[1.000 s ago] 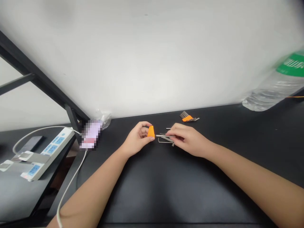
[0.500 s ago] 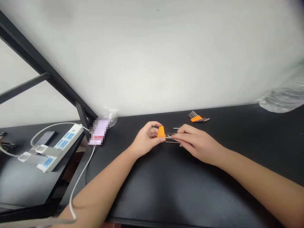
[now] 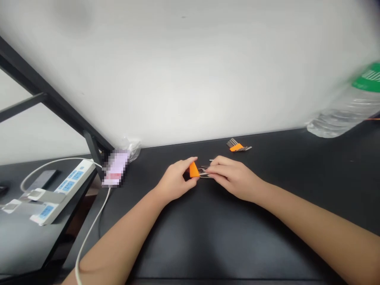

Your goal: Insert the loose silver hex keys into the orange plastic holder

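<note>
My left hand (image 3: 176, 180) grips an orange hex key holder (image 3: 194, 170) between thumb and fingers, just above the table. Thin metal hex keys (image 3: 204, 176) stick out from the holder's right side. My right hand (image 3: 230, 174) is closed in a pinch on a hex key close to the holder, and its fingers hide most of that key. Beyond my right hand lies a second orange holder (image 3: 236, 147) with several grey hex keys fanned out of it.
A phone with a blurred screen (image 3: 117, 166) leans by a black metal frame (image 3: 68, 114) at left. A white power strip (image 3: 65, 190) with plugs lies beyond it, its cable (image 3: 86, 237) passing my left forearm. A clear plastic bottle (image 3: 341, 114) lies at the right.
The view has shifted right, so more of the bottle shows. Both hands stay close together at the holder; my right fingers have moved slightly along the keys.
</note>
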Demonstrator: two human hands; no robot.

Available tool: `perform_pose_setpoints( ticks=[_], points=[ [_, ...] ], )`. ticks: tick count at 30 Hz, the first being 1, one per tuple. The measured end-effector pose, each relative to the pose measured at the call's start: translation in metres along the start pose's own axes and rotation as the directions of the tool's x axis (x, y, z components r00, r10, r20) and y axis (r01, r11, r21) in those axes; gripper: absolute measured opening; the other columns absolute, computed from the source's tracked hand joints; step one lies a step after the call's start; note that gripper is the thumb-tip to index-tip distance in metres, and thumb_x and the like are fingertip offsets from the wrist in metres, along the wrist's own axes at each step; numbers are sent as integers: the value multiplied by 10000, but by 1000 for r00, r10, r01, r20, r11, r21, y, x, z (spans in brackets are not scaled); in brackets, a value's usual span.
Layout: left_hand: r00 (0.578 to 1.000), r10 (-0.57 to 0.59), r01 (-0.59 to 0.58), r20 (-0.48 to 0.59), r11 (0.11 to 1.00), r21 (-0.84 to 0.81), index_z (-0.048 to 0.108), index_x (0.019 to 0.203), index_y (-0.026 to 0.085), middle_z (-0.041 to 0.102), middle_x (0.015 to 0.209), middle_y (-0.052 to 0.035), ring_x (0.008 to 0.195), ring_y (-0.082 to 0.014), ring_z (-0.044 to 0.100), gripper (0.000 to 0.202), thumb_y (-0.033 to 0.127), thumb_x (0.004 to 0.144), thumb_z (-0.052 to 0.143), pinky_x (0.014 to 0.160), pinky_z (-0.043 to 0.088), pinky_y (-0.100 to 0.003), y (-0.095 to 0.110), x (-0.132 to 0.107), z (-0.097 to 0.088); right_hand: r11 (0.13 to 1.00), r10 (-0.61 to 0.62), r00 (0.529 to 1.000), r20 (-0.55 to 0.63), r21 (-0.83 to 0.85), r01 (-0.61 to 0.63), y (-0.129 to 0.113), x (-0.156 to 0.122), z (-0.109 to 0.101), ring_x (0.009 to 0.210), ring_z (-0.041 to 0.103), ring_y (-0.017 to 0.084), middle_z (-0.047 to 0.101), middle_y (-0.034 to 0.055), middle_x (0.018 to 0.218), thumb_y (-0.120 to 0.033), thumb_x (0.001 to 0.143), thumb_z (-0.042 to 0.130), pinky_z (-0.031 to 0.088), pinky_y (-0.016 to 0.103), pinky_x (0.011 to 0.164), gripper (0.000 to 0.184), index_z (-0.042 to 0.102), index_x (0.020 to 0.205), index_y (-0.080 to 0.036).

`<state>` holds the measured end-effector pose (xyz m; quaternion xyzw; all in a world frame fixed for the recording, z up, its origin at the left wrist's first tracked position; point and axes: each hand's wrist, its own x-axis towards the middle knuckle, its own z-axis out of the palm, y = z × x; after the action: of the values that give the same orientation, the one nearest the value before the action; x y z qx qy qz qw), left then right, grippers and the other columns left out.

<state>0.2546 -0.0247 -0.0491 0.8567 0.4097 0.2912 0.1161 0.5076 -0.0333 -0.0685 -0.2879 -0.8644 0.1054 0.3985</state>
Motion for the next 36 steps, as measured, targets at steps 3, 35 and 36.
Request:
perform_pose_setpoints(
  ticks=[3, 35, 36],
  points=[
    [999, 14, -13, -33, 999, 44, 566, 1437, 232, 717, 1081, -55, 910, -199, 679, 589, 300, 866, 696, 889, 561, -359, -1, 0, 1, 969, 185, 982, -21, 169, -179, -1, 5, 8, 837, 661, 188, 676, 65, 1007, -217, 968, 573, 552, 339, 762, 182, 720, 1072, -240],
    [972, -57, 0, 227, 969, 246, 375, 1462, 200, 692, 1002, -71, 866, -235, 640, 464, 339, 1030, 472, 872, 492, -362, 22, 1, -14, 829, 540, 787, 298, -346, -438, 4, 2, -13, 683, 595, 174, 645, 27, 848, -214, 815, 584, 366, 284, 592, 27, 582, 788, -215],
    [971, -64, 5, 232, 969, 246, 367, 1467, 199, 691, 992, -69, 861, -237, 638, 468, 339, 1032, 467, 873, 489, -363, 22, 1, -14, 823, 553, 774, 308, -344, -452, 4, 2, -15, 679, 591, 174, 646, 27, 842, -213, 799, 591, 363, 284, 587, 21, 582, 780, -214]
  ],
)
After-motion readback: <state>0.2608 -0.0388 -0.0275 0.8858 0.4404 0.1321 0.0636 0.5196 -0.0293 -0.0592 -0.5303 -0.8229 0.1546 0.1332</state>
